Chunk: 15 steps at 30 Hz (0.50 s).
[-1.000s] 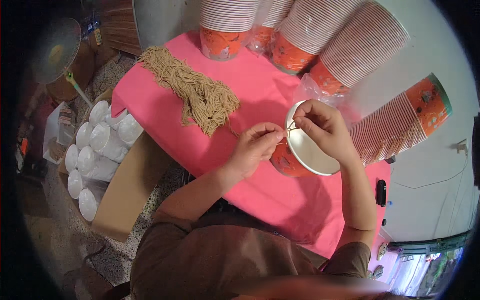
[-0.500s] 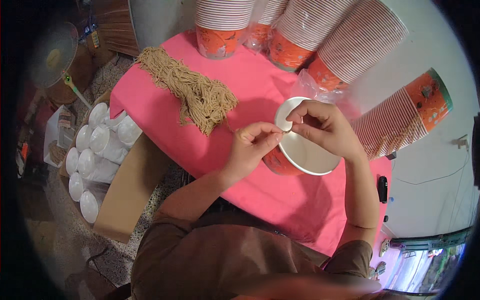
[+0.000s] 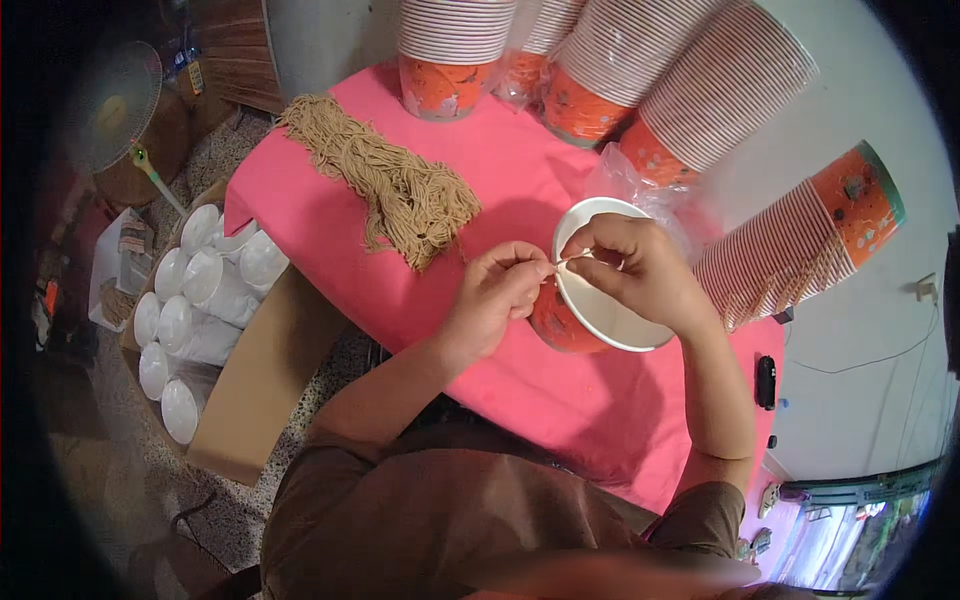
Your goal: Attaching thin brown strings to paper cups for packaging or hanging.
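A paper bucket (image 3: 612, 318), white inside and orange outside, stands on the pink-covered table with its mouth toward me. At its left rim my left hand (image 3: 495, 295) is closed in a pinch between thumb and fingertips. My right hand (image 3: 645, 268), over the bucket's mouth, pinches a thin pale cord (image 3: 578, 257). Both sets of fingertips meet close together on this cord, by the rim. How the cord passes the rim is too small to tell. A loose bundle of tan cords (image 3: 405, 195) lies on the table, left of and beyond my left hand.
Tall stacks of orange paper buckets (image 3: 450, 85) stand along the table's far side. Another stack (image 3: 775, 245) leans at the right, tan cords over it. Clear plastic wrap (image 3: 625, 180) lies behind the bucket. Left of the table, a cardboard box (image 3: 240, 405) holds white tubs (image 3: 205, 275).
My right fingers have shifted slightly left and a pale length of cord now shows between them. My left fingertips have drawn a little back and curled more. The bucket stays in about the same place.
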Motion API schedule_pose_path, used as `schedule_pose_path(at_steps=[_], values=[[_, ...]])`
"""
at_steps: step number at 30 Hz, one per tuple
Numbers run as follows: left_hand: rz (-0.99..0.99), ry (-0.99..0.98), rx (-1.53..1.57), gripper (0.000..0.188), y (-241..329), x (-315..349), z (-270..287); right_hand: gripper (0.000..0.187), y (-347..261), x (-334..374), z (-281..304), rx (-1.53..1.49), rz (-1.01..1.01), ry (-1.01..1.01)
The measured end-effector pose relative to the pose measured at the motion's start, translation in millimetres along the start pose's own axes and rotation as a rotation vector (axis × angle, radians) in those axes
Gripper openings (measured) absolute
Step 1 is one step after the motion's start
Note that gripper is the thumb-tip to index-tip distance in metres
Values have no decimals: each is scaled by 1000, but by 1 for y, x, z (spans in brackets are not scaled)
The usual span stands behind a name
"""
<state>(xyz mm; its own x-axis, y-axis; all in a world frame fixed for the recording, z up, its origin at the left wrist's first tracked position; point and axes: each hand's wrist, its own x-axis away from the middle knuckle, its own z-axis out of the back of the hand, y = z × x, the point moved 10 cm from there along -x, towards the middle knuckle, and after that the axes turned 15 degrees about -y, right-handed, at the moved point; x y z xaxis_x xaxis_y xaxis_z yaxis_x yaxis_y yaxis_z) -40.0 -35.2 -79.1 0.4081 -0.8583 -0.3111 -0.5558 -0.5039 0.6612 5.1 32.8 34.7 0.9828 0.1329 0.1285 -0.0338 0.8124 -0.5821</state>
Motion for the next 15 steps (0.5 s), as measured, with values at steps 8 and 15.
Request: schedule_pose_path(at_steps=[8, 15], values=[[45, 24, -126, 9, 4, 2, 2, 12, -11, 1, 2, 35, 68, -8], [29, -22, -90, 7, 5, 3, 1, 20, -14, -3, -3, 58, 147, 57]])
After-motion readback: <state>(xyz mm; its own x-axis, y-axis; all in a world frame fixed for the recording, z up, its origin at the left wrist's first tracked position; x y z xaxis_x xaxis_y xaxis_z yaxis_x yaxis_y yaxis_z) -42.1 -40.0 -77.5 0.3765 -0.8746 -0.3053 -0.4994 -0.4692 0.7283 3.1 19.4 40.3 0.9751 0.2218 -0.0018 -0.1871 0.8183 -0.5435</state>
